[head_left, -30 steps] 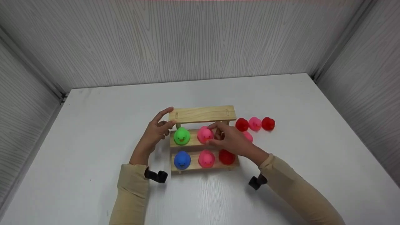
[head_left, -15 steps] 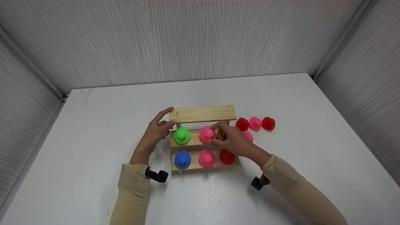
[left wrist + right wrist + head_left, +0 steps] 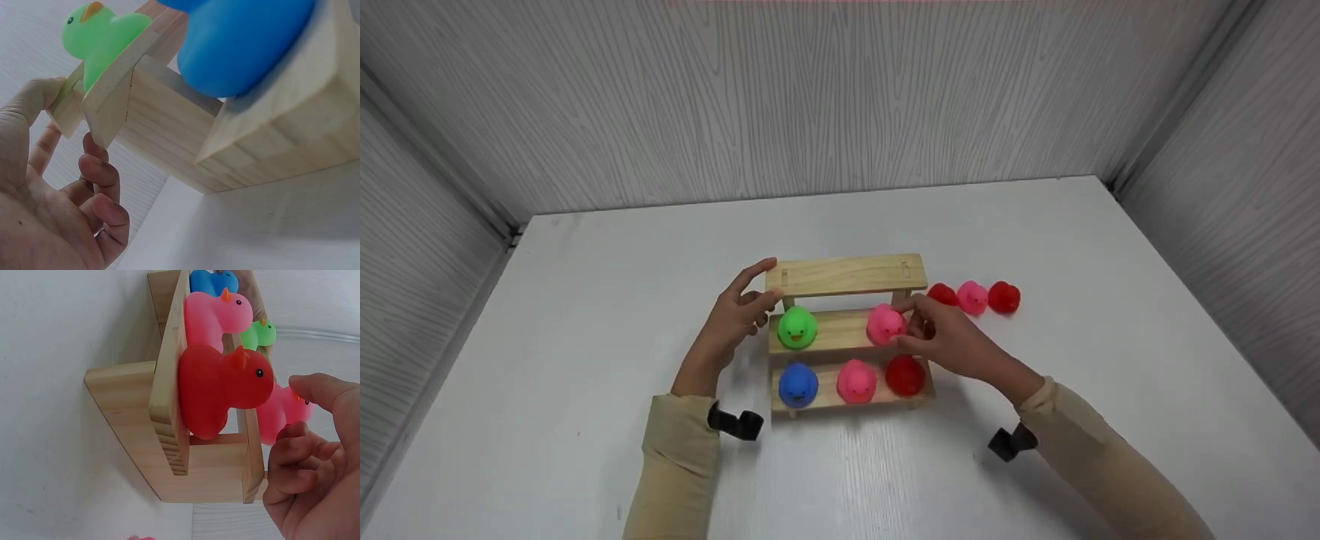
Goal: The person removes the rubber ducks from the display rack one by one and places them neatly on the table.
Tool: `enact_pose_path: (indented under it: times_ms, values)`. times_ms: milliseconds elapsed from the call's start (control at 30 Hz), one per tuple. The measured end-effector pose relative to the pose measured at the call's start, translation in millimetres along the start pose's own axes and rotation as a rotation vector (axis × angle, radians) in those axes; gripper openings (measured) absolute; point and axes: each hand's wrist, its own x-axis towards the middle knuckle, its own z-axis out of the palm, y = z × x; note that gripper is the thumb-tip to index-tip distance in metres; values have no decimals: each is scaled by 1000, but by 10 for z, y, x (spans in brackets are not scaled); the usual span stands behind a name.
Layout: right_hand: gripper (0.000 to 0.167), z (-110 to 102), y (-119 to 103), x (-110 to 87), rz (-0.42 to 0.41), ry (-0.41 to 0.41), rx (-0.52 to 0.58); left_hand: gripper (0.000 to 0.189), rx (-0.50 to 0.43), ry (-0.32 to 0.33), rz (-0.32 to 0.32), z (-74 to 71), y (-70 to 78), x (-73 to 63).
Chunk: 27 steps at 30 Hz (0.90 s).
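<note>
A small wooden tiered stand (image 3: pixel 846 274) sits on the white table. My left hand (image 3: pixel 735 311) grips the left end of its top board between thumb and index finger, the other fingers curled beneath. On the middle tier, my right hand (image 3: pixel 952 341) pinches a pink rubber duck (image 3: pixel 885 324) near the right end. A green duck (image 3: pixel 797 328) stands at that tier's left end. Along the bottom tier are a blue duck (image 3: pixel 798 385), another pink duck (image 3: pixel 856 381) and a red duck (image 3: pixel 208 391). The right wrist view shows the thumb at the held duck's beak.
Right of the stand, a red duck (image 3: pixel 942 294), a pink duck (image 3: pixel 973 298) and another red duck (image 3: pixel 1004 297) lie in a row on the table (image 3: pixel 1110 375). Grey wood-grain panels (image 3: pixel 840 97) enclose the back and sides.
My right hand has shifted the pink duck rightward along the middle tier, from its centre toward the right end. The left hand keeps its place on the top board.
</note>
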Motion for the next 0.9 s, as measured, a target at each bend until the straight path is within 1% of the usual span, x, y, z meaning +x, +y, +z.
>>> enact_pose_path:
  times_ms: [200, 367, 433, 600, 733, 900]
  values:
    - [34, -71, 67, -55, 17, 11, -2, 57, -7, 5, -10, 2, -5, -10]
    - [30, -132, 127, -96, 3, 16, -5, 58, -15, 6, -15, 3, -4, -15]
    - [31, -157, 155, -106, -2, 22, -16, 58, -20, 6, -18, 1, 1, -18]
    - [37, -228, 207, -136, 27, 29, -35, 58, -24, 3, -24, -4, 2, -18]
    - [35, -289, 244, -171, 44, 35, -42, 57, -14, 7, -24, -2, 5, -16]
    - [35, -378, 295, -213, 51, 66, -77, 58, -9, 7, -20, 2, 9, -9]
